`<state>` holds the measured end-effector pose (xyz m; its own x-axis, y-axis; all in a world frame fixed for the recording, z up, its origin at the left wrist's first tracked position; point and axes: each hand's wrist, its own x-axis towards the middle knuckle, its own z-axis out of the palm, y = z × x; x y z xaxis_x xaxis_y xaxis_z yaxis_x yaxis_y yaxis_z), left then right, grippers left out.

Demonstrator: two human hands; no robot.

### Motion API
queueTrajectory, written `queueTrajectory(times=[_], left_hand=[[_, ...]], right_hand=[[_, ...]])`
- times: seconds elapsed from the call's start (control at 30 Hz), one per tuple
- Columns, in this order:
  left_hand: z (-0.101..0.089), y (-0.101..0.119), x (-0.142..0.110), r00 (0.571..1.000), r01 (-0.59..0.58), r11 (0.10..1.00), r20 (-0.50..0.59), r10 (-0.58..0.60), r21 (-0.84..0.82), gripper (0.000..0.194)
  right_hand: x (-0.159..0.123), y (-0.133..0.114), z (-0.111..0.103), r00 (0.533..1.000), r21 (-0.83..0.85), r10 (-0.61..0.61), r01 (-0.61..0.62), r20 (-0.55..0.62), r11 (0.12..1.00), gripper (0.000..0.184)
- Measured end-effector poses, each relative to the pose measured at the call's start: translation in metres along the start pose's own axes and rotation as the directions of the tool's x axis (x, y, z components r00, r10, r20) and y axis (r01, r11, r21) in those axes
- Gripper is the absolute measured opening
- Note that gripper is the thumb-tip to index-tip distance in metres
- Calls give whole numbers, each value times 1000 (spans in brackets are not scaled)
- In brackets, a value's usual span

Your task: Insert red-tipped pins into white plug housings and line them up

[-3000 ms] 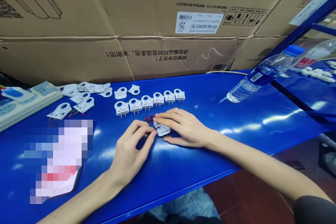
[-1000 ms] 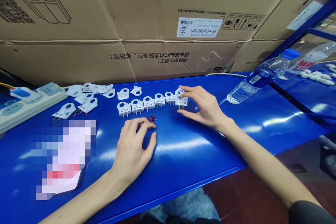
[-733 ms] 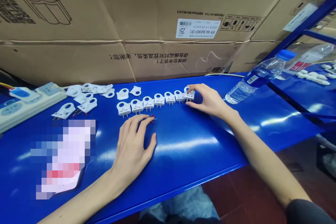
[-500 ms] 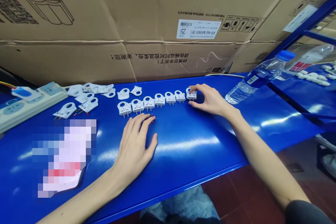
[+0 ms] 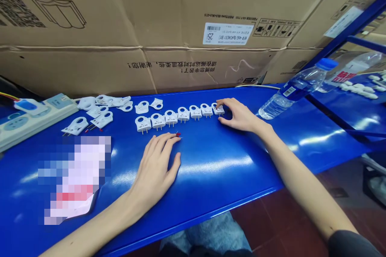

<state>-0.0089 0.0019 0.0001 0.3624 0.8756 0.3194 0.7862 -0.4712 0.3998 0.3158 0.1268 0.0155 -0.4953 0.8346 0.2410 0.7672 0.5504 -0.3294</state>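
A row of several white two-pin plugs (image 5: 177, 115) lies on the blue table (image 5: 211, 160). My right hand (image 5: 237, 115) rests at the row's right end, fingertips pinching the last plug (image 5: 218, 109) as it sits on the table. My left hand (image 5: 157, 162) lies flat on the table with fingers stretched out, holding nothing. Its fingertips are just beside a few tiny red parts (image 5: 177, 134) below the row.
Loose white plug shells (image 5: 99, 110) lie at the back left, beside a power strip (image 5: 27, 118). A water bottle (image 5: 297, 87) lies on its side at the right. Large cardboard boxes (image 5: 169, 28) wall off the back. A blurred patch (image 5: 75, 178) covers the front left.
My right hand carried a plug from the table's middle to the right end of the row and set it down there. My left hand flattened out and stayed in place.
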Motion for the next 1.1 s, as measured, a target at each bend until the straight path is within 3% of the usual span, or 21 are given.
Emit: queueTrajectory(times=[0.27, 0.37, 0.5, 0.63, 0.8, 0.97, 1.1], left_hand=[[-2, 1, 0, 998, -28, 999, -49, 25, -43, 27], [-2, 0, 1, 997, 2, 999, -75, -6, -42, 33], [0, -3, 1, 1000, -5, 999, -28, 4, -40, 43], [1, -4, 1, 999, -26, 999, 18, 26, -43, 35], [0, -3, 2, 997, -58, 993, -53, 53, -106, 26], [-2, -2, 3, 997, -66, 990, -57, 60, -121, 20], [-1, -3, 2, 996, -63, 990, -63, 56, -124, 18]], right_hand=[[3, -23, 12, 998, -54, -47, 45, -38, 998, 53], [2, -29, 20, 996, -87, -83, 81, -16, 993, 46], [2, -31, 23, 995, -98, -95, 91, -30, 991, 36], [3, -31, 22, 992, -91, -113, 108, -51, 990, 30], [3, -38, 13, 987, -76, -121, 113, -103, 991, 28], [-2, -64, 2, 961, -35, -238, 235, -139, 971, 31], [-7, -88, 7, 942, 50, -334, 336, -30, 941, 27]])
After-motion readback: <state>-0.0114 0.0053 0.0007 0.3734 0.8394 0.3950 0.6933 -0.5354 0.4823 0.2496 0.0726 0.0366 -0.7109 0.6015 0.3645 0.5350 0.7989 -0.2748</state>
